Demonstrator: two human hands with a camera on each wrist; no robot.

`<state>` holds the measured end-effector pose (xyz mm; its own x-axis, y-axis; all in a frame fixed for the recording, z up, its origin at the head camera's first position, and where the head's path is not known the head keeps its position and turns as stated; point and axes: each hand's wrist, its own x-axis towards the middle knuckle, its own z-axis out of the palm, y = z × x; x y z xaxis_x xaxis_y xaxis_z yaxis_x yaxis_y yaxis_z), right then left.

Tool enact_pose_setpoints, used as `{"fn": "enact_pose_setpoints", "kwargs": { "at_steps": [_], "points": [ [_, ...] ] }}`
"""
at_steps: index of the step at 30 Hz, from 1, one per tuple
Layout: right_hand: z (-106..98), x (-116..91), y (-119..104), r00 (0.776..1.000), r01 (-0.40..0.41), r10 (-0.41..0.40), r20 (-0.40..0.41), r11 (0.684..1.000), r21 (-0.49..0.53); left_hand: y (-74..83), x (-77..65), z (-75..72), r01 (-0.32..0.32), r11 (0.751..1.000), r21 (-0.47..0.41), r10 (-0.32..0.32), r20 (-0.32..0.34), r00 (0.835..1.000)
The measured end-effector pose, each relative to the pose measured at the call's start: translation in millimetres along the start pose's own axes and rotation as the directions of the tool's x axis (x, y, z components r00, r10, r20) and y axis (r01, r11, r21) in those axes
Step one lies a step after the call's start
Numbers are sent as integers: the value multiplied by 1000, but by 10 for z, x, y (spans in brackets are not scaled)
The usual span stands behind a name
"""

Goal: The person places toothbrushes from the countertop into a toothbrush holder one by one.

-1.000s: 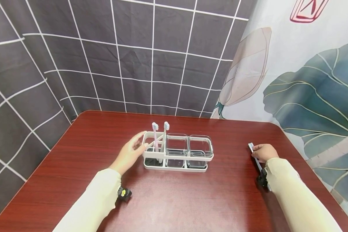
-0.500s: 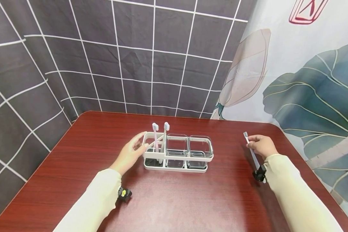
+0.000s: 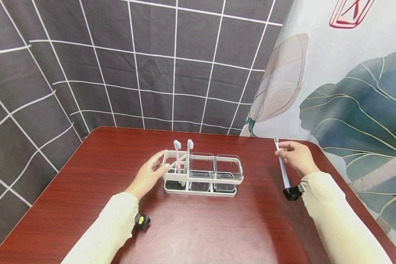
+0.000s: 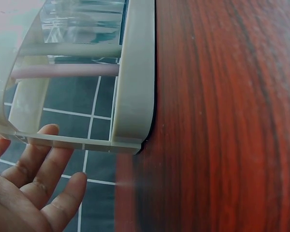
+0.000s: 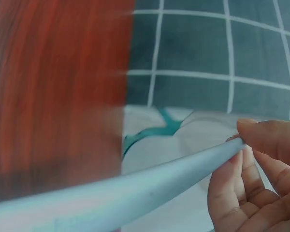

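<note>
A white toothbrush holder (image 3: 175,176) stands on the table. My left hand (image 3: 146,176) grips its left end, thumb at the front corner and a finger at the back. In the left wrist view, fingertips touch the end rail (image 4: 63,141). Two brushes stand upright in the left compartment: a pink toothbrush (image 3: 178,161) and a greyish-white toothbrush (image 3: 186,164). At the right, my right hand (image 3: 297,157) pinches a pale blue-grey toothbrush (image 3: 284,174) near its head, bristle end up. In the right wrist view, its handle (image 5: 150,186) slants across, between thumb and fingers.
Two clear square cups, one in the middle (image 3: 201,165) and one on the right (image 3: 229,167), sit in the holder. The dark red table (image 3: 198,227) backs onto a grey grid-patterned curtain (image 3: 155,73). A leaf-printed curtain (image 3: 356,110) hangs along the right.
My right hand has risen from the table and shifted slightly left and away from me, bringing the toothbrush along and tipping it more upright. The left hand and holder have stayed put.
</note>
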<state>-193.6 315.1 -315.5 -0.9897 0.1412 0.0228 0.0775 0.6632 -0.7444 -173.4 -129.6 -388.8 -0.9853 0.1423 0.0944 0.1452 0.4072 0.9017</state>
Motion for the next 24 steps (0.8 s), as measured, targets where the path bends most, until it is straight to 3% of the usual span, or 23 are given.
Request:
{"fn": "enact_pose_setpoints", "kwargs": {
  "at_steps": [4, 7, 14, 20, 24],
  "points": [
    [48, -66, -137, 997, 48, -40, -64, 990, 130, 5, -2, 2, 1, 1000, -4, -1, 4, 1000],
    [100, -136, -252, 991, 107, -80, -112, 957, 269, 10, -3, 5, -2, 1000, -7, 2, 3, 1000],
    [202, -275, -512, 970, 224, -127, -207, 795, 563, 19, -3, 8, 0, 1000, -4, 0, 0, 1000],
    [268, -430, -763, 953, 285, -126, -276, 681, 675, 17, -2, 2, -1, 1000, -9, 1, 1, 1000],
    [333, -509, -920, 943, 319, -136, -303, 621, 716, 11, 4, 2, 11, 1000, -22, -11, 0, 1000]
  ]
}}
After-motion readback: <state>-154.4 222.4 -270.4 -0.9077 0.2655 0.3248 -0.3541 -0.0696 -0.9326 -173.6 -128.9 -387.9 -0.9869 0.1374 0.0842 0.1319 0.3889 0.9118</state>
